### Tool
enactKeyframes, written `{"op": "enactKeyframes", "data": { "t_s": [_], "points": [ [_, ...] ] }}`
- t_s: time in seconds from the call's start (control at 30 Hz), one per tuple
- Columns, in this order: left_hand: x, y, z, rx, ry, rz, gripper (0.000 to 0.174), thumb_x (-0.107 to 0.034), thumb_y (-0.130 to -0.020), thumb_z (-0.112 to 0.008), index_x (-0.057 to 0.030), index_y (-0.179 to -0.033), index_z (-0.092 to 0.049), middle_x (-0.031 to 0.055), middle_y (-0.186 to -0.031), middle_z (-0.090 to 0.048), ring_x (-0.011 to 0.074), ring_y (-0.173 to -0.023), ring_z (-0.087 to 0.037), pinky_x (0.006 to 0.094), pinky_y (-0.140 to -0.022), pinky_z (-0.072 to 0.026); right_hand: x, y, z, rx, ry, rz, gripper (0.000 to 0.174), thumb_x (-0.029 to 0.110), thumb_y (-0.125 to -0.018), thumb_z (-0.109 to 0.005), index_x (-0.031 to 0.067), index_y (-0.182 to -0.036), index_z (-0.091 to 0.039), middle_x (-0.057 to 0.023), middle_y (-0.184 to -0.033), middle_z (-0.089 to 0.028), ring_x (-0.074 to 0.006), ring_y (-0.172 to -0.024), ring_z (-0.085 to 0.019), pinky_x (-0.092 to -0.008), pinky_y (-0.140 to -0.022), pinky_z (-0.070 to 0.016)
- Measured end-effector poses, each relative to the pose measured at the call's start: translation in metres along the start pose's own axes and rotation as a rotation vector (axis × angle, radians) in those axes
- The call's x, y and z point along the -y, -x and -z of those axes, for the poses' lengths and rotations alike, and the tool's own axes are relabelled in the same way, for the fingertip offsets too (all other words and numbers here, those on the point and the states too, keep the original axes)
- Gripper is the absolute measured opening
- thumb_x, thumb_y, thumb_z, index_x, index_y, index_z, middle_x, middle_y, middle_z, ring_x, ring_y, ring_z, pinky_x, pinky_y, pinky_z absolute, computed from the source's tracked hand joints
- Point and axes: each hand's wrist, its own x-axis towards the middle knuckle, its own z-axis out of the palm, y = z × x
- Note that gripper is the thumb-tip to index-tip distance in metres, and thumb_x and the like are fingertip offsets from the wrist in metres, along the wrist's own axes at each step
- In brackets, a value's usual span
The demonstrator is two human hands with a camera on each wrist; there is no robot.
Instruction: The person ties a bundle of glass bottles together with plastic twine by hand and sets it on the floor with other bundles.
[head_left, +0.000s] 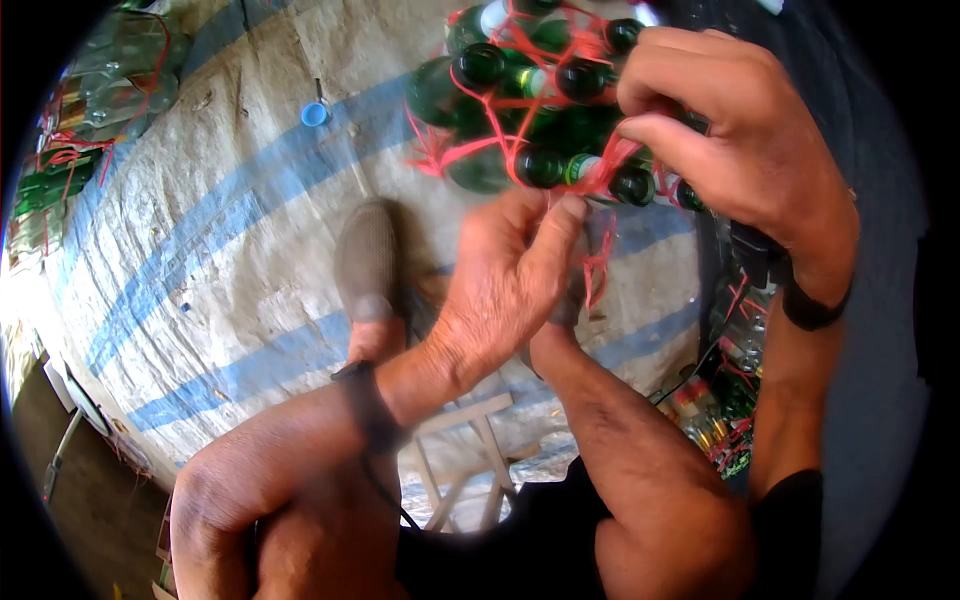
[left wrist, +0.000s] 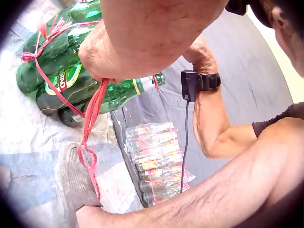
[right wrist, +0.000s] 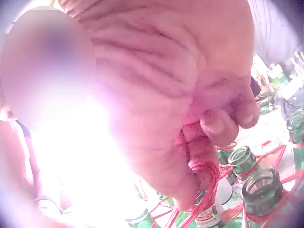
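A bundle of green glass bottles (head_left: 435,90), bound with red plastic twine (head_left: 505,150), stands before me on a striped sheet. My left hand (head_left: 510,260) pinches the twine at the near edge of the bundle, thumb against fingers. From under this hand a loose looped tail of twine (left wrist: 92,118) hangs down in the left wrist view. Over the bottle necks at the right, my right hand (head_left: 725,130) holds a strand between thumb and curled fingers. In the right wrist view, twine wraps around a finger of the right hand (right wrist: 166,95), close above the open bottle mouths (right wrist: 261,187).
Clear bottles tied in another bundle (left wrist: 154,161) lie beside my leg on the right. More bundled bottles (head_left: 120,60) are at the far left. A blue cap (head_left: 314,115) lies on the striped sheet (head_left: 230,210), beyond my shoe (head_left: 368,255).
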Motion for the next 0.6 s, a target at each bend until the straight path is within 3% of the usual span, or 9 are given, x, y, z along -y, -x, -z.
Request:
{"op": "enactKeyframes", "data": {
  "t_s": [0.3, 0.4, 0.47, 0.6],
  "points": [
    [0.002, 0.0, 0.001, -0.009, 0.006, -0.017, 0.028, -0.024, -0.116, -0.065, -0.0006, -0.121, -0.078, -0.0077, -0.092, -0.065, 0.0028, -0.085, -0.052, 0.0237, -0.074, -0.0471, -0.006, -0.005, 0.001, -0.053, 0.174, 0.174, 0.022, -0.005, -0.086, -0.079, 0.0003, -0.104, -0.068, -0.0132, -0.094, -0.063, -0.0347, -0.08, -0.062, -0.0419, -0.073, -0.0492],
    [0.0, 0.001, 0.002, 0.002, -0.01, 0.002, 0.028, -0.025, -0.116, -0.065, -0.0009, -0.12, -0.078, -0.0077, -0.092, -0.065, 0.0025, -0.084, -0.052, 0.0241, -0.073, -0.0475, -0.014, -0.007, -0.005, -0.107, 0.122, 0.191, 0.017, -0.01, -0.09, -0.075, -0.0013, -0.104, -0.07, -0.0131, -0.092, -0.066, -0.0311, -0.079, -0.065, -0.0379, -0.07, -0.0511],
    [0.003, 0.001, 0.0, -0.013, 0.016, -0.025, 0.028, -0.025, -0.116, -0.065, -0.0006, -0.12, -0.078, -0.0072, -0.092, -0.065, 0.0028, -0.084, -0.052, 0.0243, -0.073, -0.0477, -0.026, -0.007, -0.008, -0.147, 0.126, 0.31, 0.02, -0.002, -0.085, -0.077, -0.0018, -0.104, -0.07, -0.0177, -0.1, -0.065, -0.0365, -0.089, -0.069, -0.0451, -0.077, -0.0568],
    [0.003, 0.001, -0.001, -0.029, 0.025, -0.038, 0.029, -0.026, -0.116, -0.066, -0.0003, -0.122, -0.078, -0.0065, -0.094, -0.067, 0.0031, -0.085, -0.053, 0.0243, -0.074, -0.0485, -0.031, -0.012, -0.018, -0.263, 0.147, 0.346, 0.023, -0.005, -0.081, -0.079, -0.0025, -0.103, -0.071, -0.0192, -0.097, -0.067, -0.0369, -0.087, -0.071, -0.0445, -0.074, -0.0582]
  ]
}}
